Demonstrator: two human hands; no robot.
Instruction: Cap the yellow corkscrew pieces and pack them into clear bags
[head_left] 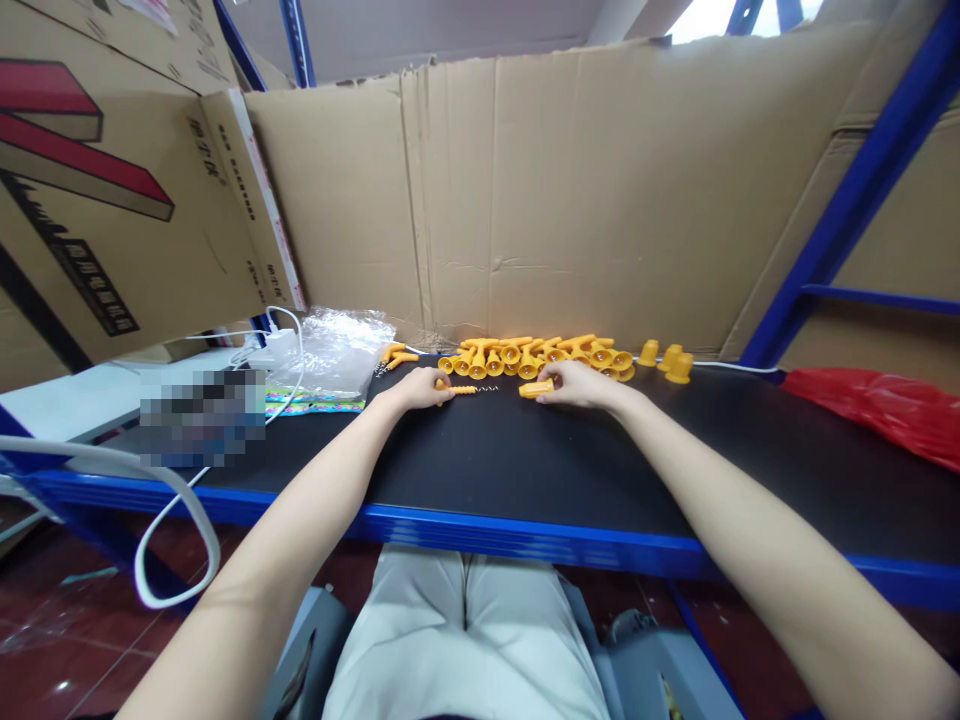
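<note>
My left hand (421, 388) is closed on the handle end of a yellow corkscrew piece (463, 390). Its ridged stem and thin metal spiral point right. Across a small gap, my right hand (576, 385) pinches a yellow bell-shaped plastic sleeve (534, 389), which lies sideways with one end toward the spiral. The two pieces are apart, low over the black tabletop (517, 460). Just behind both hands is a pile of yellow corkscrews (529, 356) with bell-shaped ends facing me. Several yellow handles with metal spirals (399, 355) lie beyond my left hand.
Three yellow bell-shaped sleeves (679, 368) stand at the back right, near a red plastic bag (877, 400). Clear plastic bags (330, 350) and a white cable (202, 520) are on the left. Cardboard (600, 200) walls the back; a blue rail (525, 535) edges the front.
</note>
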